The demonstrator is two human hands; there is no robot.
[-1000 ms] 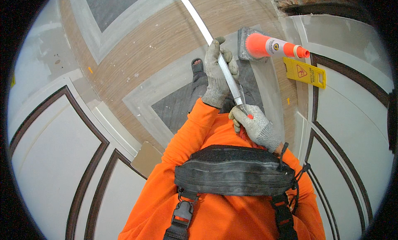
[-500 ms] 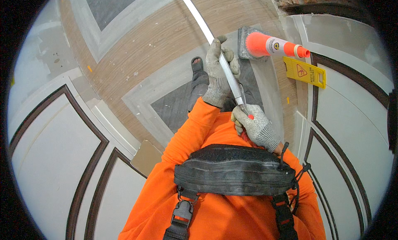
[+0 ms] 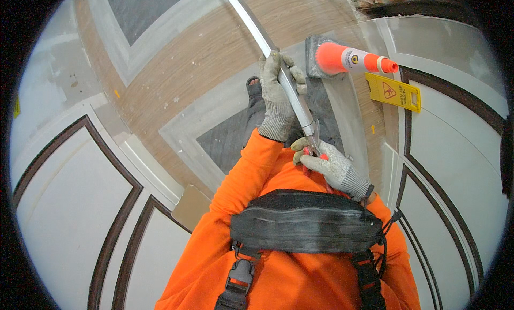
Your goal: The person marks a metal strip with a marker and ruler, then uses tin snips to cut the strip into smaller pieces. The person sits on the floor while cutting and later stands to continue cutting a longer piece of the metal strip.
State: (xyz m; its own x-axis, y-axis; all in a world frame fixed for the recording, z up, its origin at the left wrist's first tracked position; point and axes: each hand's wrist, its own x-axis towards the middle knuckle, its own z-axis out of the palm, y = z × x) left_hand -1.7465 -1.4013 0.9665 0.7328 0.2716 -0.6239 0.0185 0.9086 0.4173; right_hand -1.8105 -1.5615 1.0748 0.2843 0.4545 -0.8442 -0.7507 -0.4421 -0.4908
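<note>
Head view shows both gloved hands busy in front of the orange top. The left hand (image 3: pixel 274 87) is curled around a long pale metal strip (image 3: pixel 299 107), which slants from the upper edge down toward the person's waist. The right hand (image 3: pixel 338 168) is closed on red-handled snips (image 3: pixel 315 144), their metal blades at the strip's near end; whether they bite into it I cannot tell. Just below the right hand, a black pouch (image 3: pixel 308 224) lies across the person's front, a zip running along it, its contents hidden. Beyond the hands, on the right, an orange cone (image 3: pixel 333 58) stands on the floor (image 3: pixel 176 74) in a dark base, near a yellow sign (image 3: pixel 393 93).
</note>
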